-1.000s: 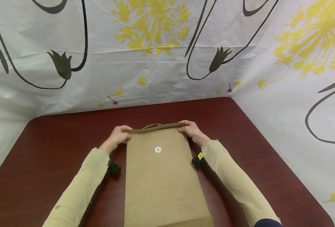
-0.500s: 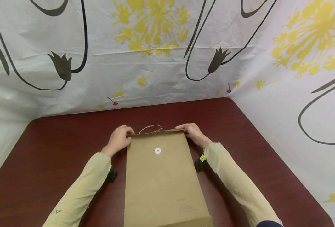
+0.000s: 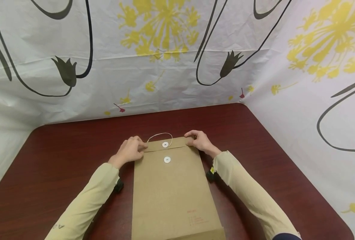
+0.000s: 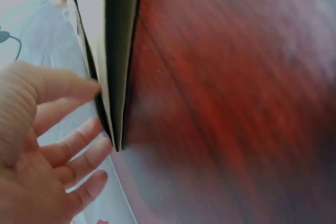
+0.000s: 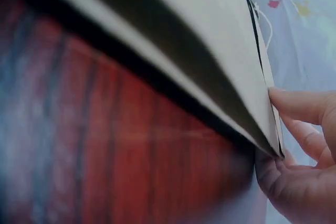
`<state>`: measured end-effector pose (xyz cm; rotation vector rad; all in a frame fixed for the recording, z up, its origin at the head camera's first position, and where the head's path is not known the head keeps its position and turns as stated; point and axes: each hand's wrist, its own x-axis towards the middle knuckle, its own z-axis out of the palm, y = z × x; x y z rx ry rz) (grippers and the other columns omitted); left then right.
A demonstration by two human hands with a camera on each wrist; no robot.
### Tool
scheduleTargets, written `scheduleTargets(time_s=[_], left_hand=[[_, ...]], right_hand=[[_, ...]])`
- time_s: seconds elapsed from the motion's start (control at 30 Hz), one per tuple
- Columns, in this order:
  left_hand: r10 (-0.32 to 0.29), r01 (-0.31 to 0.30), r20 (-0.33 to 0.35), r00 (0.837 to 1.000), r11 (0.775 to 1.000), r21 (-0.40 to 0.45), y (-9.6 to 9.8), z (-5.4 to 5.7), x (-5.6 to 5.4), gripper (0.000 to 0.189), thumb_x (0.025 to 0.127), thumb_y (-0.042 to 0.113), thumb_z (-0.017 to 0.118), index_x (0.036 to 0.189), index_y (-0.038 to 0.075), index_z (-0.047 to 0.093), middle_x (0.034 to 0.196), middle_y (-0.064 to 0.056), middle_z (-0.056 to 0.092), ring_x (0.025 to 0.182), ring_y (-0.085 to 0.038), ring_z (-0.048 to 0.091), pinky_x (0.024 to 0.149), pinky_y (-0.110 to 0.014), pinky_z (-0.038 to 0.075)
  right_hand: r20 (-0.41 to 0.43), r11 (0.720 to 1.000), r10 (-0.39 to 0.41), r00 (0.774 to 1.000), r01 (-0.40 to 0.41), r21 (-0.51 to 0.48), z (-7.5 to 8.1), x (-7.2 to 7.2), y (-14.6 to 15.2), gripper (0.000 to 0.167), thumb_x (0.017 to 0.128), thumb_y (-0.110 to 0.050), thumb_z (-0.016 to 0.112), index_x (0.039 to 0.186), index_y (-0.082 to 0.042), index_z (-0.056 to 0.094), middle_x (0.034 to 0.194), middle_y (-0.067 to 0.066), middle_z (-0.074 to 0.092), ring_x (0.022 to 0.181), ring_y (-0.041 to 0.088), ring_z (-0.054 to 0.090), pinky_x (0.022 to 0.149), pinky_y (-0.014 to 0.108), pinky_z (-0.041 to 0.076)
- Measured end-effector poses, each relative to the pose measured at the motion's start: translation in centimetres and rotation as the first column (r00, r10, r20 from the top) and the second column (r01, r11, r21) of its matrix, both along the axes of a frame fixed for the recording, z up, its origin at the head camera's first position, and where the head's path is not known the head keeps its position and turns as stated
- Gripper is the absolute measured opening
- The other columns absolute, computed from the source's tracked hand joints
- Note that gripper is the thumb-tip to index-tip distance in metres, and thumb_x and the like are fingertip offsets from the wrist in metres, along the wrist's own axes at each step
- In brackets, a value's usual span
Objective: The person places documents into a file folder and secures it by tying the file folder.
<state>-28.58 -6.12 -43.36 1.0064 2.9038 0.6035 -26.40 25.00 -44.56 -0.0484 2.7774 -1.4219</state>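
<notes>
A brown kraft document envelope (image 3: 171, 190) lies lengthwise on the table, its far flap (image 3: 153, 145) folded down toward the body. Two white string-tie buttons show, one on the flap and one below it. A loose white string (image 3: 160, 134) loops up from the flap's button. My left hand (image 3: 129, 150) touches the flap's left end; in the left wrist view its thumb meets the paper edge and the other fingers are loosely spread. At the right end, my right hand (image 3: 202, 141) pinches the flap corner, with some fingers reaching under the edge in the right wrist view.
The dark red table (image 3: 84, 143) has rounded far corners. A white curtain (image 3: 129, 80) printed with yellow and grey flowers hangs behind it and to the right. Faint red print marks the envelope's lower right, and a folded strip crosses its near end.
The flap has come down from standing on edge, bringing its button into view and freeing the string loop above. My left hand has shifted slightly inward; its fingers have loosened.
</notes>
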Motion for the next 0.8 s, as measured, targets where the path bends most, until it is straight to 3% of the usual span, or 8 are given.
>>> scheduleTargets(time_s=[0.17, 0.33, 0.57, 0.8], left_hand=[[0.002, -0.001, 0.043, 0.999, 1.000, -0.013, 0.2, 0.1, 0.2, 0.031, 0.079, 0.008, 0.065, 0.110, 0.008, 0.070, 0.105, -0.011, 0.057, 0.096, -0.031, 0.052, 0.068, -0.038, 0.045], [0.001, 0.001, 0.043, 0.999, 1.000, -0.029, 0.5, 0.4, 0.5, 0.030, 0.081, 0.007, 0.063, 0.110, 0.006, 0.070, 0.107, -0.013, 0.057, 0.097, -0.032, 0.051, 0.068, -0.039, 0.045], [0.008, -0.006, 0.061, 0.998, 0.999, -0.034, 0.5, 0.7, 0.7, 0.030, 0.082, 0.006, 0.063, 0.111, 0.005, 0.069, 0.107, -0.013, 0.057, 0.097, -0.032, 0.051, 0.070, -0.040, 0.045], [0.056, -0.059, 0.065, 0.996, 0.997, 0.050, 1.0, 0.6, 0.3, 0.017, 0.085, 0.012, 0.068, 0.098, 0.003, 0.073, 0.097, -0.013, 0.061, 0.087, -0.027, 0.054, 0.066, -0.036, 0.047]], right_hand=[[-0.063, 0.989, 0.034, 0.997, -0.024, 0.147, 0.1, -0.1, -0.5, 0.034, 0.076, -0.005, 0.074, 0.108, -0.006, 0.066, 0.112, 0.016, 0.058, 0.096, 0.029, 0.053, 0.079, 0.037, 0.046], [-0.125, 0.947, 0.125, 0.984, -0.081, 0.312, 0.4, 0.0, -0.6, 0.033, 0.076, -0.009, 0.075, 0.107, -0.003, 0.067, 0.111, 0.015, 0.061, 0.109, 0.033, 0.049, 0.095, 0.043, 0.037], [-0.120, 0.872, 0.216, 0.969, -0.136, 0.470, 1.1, 0.0, -1.6, 0.034, 0.079, -0.015, 0.074, 0.110, -0.004, 0.065, 0.117, 0.015, 0.058, 0.111, 0.036, 0.048, 0.091, 0.047, 0.040], [-0.069, 0.860, 0.171, 0.983, -0.115, 0.497, 1.1, -0.2, -2.3, 0.037, 0.079, -0.018, 0.074, 0.112, -0.006, 0.065, 0.115, 0.014, 0.058, 0.112, 0.034, 0.049, 0.090, 0.044, 0.042]])
